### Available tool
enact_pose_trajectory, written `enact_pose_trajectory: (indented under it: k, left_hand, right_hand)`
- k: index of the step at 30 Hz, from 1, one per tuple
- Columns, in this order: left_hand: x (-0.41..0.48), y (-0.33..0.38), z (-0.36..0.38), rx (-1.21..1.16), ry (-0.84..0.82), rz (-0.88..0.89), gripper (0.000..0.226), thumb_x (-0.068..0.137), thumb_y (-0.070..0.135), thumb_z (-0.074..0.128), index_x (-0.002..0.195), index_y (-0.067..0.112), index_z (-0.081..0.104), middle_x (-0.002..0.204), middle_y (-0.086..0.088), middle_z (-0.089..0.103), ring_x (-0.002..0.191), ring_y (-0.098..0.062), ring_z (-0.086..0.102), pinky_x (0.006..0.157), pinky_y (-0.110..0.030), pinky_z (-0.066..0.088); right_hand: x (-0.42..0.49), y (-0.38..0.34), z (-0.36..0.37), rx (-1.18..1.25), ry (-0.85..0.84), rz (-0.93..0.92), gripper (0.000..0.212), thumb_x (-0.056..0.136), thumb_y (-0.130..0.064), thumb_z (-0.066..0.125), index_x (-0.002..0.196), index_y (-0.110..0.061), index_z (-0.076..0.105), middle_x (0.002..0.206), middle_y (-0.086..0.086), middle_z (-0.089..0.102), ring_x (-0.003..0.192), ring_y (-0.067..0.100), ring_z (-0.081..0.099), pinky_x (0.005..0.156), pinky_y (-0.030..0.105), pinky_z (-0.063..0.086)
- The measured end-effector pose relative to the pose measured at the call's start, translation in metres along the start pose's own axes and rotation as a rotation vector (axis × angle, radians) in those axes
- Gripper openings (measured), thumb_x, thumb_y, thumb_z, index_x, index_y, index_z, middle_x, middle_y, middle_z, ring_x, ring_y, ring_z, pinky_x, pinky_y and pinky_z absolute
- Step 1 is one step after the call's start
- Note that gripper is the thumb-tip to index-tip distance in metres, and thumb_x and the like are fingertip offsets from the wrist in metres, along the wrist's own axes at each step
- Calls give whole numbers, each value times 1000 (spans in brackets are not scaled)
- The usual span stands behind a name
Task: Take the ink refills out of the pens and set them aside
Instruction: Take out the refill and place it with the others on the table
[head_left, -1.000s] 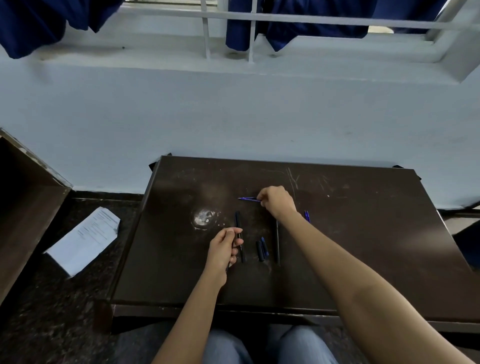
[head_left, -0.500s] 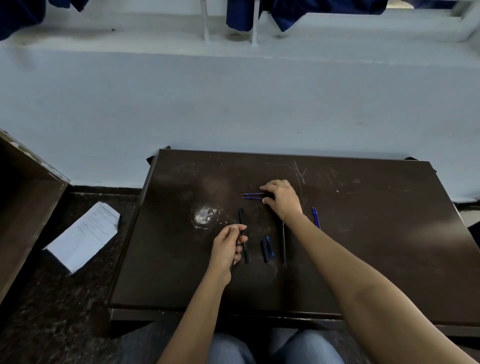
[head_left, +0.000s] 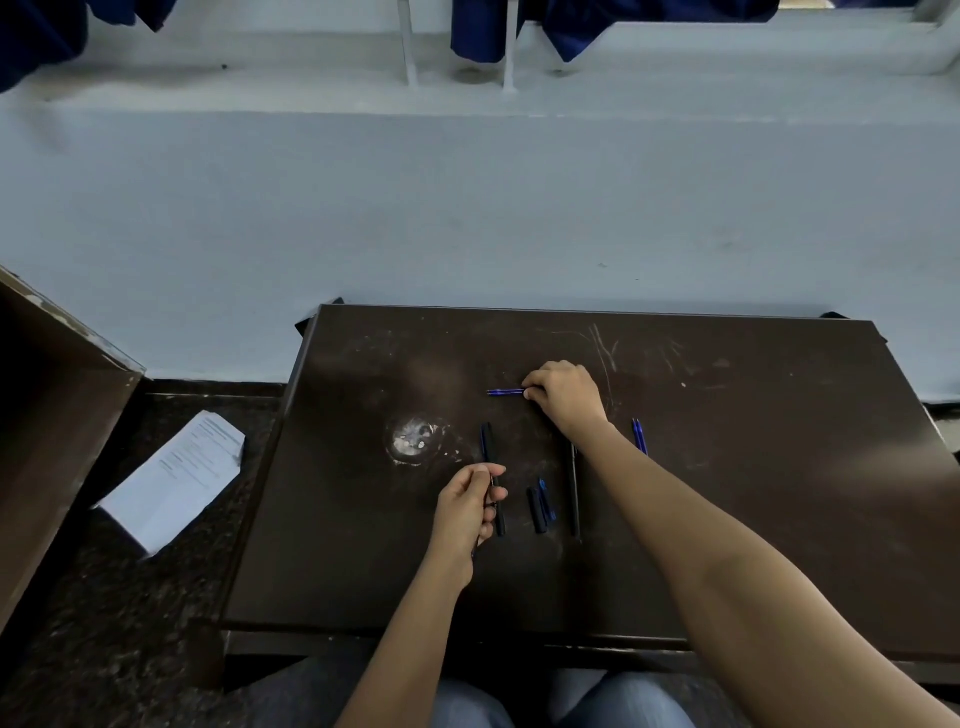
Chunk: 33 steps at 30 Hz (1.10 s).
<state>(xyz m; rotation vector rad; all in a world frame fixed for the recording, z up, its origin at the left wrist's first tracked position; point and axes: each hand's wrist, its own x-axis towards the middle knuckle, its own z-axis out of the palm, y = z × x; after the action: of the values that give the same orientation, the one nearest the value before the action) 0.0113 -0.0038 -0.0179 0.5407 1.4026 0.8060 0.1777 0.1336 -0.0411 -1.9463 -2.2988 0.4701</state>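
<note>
The thin blue ink refill (head_left: 505, 392), pinched by the right hand (head_left: 566, 397), should be released flat on the dark brown surface (head_left: 753, 493); the left hand (head_left: 467, 506) grips a black pen (head_left: 488, 452).

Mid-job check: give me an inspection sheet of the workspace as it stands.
Surface: dark table, scratched, with a pale worn patch.
Job's things: blue refill under the right hand; two blue refills beside that forearm; black pen, short pen parts and thin black barrel lying mid-table.
Clutter: printed paper on the floor, left.
Grippers: left hand grips a dark pen piece, mostly hidden; right hand pinches the blue refill.
Cables: nothing seen.
Surroundings: pale wall, blue cloth above, brown furniture left.
</note>
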Motion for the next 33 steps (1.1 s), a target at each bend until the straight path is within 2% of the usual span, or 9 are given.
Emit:
enact_pose_trajectory:
  k: [7,15,20,24,27,29,33]
  left_hand:
    - [0,1,0,-4,-1,3,25,101,22,43,98,18,68,71,1,58,51,-4,39,41,-16,30]
    - [-4,2,1,-1,-8,-1,24,101,22,43,100,17,67,73,0,59,51,-4,40,42,-17,30]
    - [-7,3,2,18,-14,10,23,100,22,44,99,18,68,74,1,59,50,-4,40,41,-17,31]
    - [-14,6,7,30,-30,8,24,100,21,44,98,19,68,75,0,59,50,-4,41,41,-17,31]
    - [-22,7,10,37,-43,13,24,100,22,44,99,20,68,76,1,60,50,-4,41,41,-16,31]
    - [-27,7,12,47,-42,9,24,100,22,44,100,19,68,75,1,60,51,-4,41,42,-17,31]
    - [-37,6,15,67,-52,-2,25,100,23,44,101,18,69,77,1,61,53,-4,42,44,-17,32]
  right_hand:
    - [0,-4,1,78,40,79,26,94,-23,55,115,-16,69,115,9,65,112,28,54,98,41,42]
    - [-5,-5,-1,112,47,89,30,93,-22,57,120,-14,66,117,10,65,113,29,52,98,41,42]
    - [-28,-1,-7,244,178,159,27,93,-20,58,117,-11,68,113,9,65,112,27,53,95,39,45]
    - [-61,12,-10,392,364,341,21,91,-20,61,107,-10,69,105,9,64,102,26,59,87,40,50]
    - [-88,26,-14,415,412,559,20,90,-22,62,105,-10,66,107,11,61,99,29,59,84,43,50]
    - [-104,37,-17,432,373,710,21,89,-24,63,102,-8,64,108,13,61,99,32,59,82,40,48]
    - [-121,51,-18,492,121,909,38,81,-33,73,101,-3,63,104,16,66,93,38,65,77,41,54]
